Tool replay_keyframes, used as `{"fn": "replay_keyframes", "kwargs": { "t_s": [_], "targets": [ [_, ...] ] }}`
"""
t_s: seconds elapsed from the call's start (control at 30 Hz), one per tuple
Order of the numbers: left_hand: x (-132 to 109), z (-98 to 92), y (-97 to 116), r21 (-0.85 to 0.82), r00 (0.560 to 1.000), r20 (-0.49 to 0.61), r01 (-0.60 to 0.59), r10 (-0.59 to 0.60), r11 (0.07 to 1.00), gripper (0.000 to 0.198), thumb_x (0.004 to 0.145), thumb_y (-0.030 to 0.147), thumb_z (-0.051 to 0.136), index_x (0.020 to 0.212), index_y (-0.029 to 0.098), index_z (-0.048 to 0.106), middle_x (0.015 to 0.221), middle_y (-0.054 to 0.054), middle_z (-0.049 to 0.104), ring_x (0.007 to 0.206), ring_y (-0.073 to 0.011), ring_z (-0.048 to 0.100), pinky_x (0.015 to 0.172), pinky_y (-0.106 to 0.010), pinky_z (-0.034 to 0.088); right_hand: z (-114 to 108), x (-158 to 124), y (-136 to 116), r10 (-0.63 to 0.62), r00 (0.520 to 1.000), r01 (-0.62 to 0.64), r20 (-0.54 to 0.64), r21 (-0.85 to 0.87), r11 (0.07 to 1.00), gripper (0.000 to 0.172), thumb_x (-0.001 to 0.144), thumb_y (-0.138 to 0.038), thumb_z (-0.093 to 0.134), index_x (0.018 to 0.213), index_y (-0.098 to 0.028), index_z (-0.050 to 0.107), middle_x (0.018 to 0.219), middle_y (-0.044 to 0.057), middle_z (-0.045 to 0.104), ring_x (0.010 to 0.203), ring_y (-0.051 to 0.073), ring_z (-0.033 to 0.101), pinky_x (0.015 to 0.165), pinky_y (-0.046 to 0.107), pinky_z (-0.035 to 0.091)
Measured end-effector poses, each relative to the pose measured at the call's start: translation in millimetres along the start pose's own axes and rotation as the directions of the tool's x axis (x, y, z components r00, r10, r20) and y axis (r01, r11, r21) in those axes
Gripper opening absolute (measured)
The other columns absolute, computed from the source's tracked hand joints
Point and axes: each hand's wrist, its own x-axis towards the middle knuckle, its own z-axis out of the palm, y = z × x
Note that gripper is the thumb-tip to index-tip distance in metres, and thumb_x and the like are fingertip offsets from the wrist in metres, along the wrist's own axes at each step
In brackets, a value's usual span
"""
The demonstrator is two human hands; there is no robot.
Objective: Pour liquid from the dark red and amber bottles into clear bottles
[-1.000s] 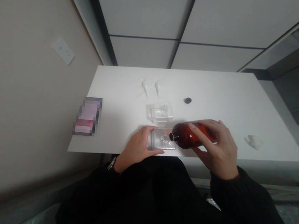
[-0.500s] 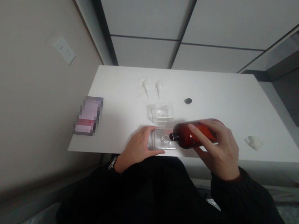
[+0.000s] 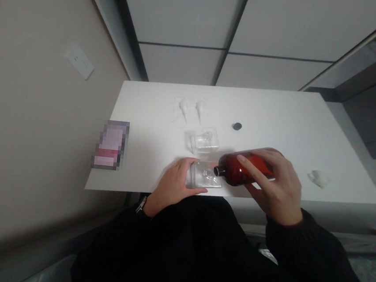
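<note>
At held clear bottle [image 3: 200, 179] | amber bottle [image 3: 233, 173] tilted, uncapped | contents unclear

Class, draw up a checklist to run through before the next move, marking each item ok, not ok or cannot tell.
1. Left hand on the near clear container: ok.
2. Right hand around the amber bottle: ok.
3. Bottle mouth uncapped: ok.
4. Bottle upright: not ok, tilted.
5. Far clear container apart from both hands: ok.
6. Liquid leaving the mouth: cannot tell.
</note>
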Motion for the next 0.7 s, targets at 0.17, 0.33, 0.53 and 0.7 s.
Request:
{"fn": "replay_keyframes", "kwargs": {
  "t_s": [0.17, 0.33, 0.53, 0.7],
  "targets": [
    [0.1, -0.6, 1.5, -0.004, 1.000, 0.010, 0.001, -0.001, 1.000, 0.075, 0.076, 0.046, 0.094, 0.134, 0.024, 0.050, 0.131, -0.012, 0.068, 0.123, -0.0344, 0.068, 0.105, -0.052, 0.056, -1.1, 0.4, 0.4, -0.010, 1.000, 0.010, -0.006, 0.011, 1.000, 0.096, 0.088, -0.002, 0.070, 0.167, -0.042, 0.033, 0.137, 0.013, 0.063, 0.122, 0.037, 0.066, 0.098, 0.062, 0.062],
    [0.0, -1.9, 2.5, -0.002, 1.000, 0.020, 0.012, -0.012, 1.000, 0.076, 0.076, 0.047, 0.094, 0.134, 0.025, 0.049, 0.132, -0.011, 0.067, 0.124, -0.0346, 0.068, 0.105, -0.053, 0.056, -2.5, 1.5, 0.3, -0.024, 1.000, 0.024, -0.011, -0.004, 1.000, 0.095, 0.089, -0.004, 0.071, 0.167, -0.042, 0.032, 0.137, 0.013, 0.063, 0.121, 0.036, 0.066, 0.097, 0.061, 0.063],
    [-0.1, -2.7, 3.1, -0.009, 1.000, 0.011, 0.004, -0.004, 1.000, 0.075, 0.077, 0.046, 0.094, 0.134, 0.024, 0.050, 0.132, -0.011, 0.068, 0.124, -0.0342, 0.068, 0.106, -0.052, 0.056, -4.4, 3.3, -0.2, -0.036, 0.999, 0.036, -0.010, -0.015, 0.999, 0.094, 0.089, -0.004, 0.072, 0.167, -0.041, 0.033, 0.136, 0.014, 0.063, 0.122, 0.036, 0.066, 0.099, 0.061, 0.062],
    [0.8, -3.8, 5.2, -0.008, 0.999, 0.034, 0.027, -0.026, 1.000, 0.076, 0.077, 0.046, 0.094, 0.134, 0.023, 0.050, 0.132, -0.012, 0.068, 0.124, -0.0340, 0.068, 0.106, -0.052, 0.056, -4.5, 5.1, 0.6, -0.067, 0.997, 0.065, -0.041, -0.055, 0.996, 0.094, 0.088, -0.003, 0.074, 0.167, -0.037, 0.035, 0.133, 0.014, 0.065, 0.118, 0.035, 0.068, 0.099, 0.058, 0.063]
  ]
}}
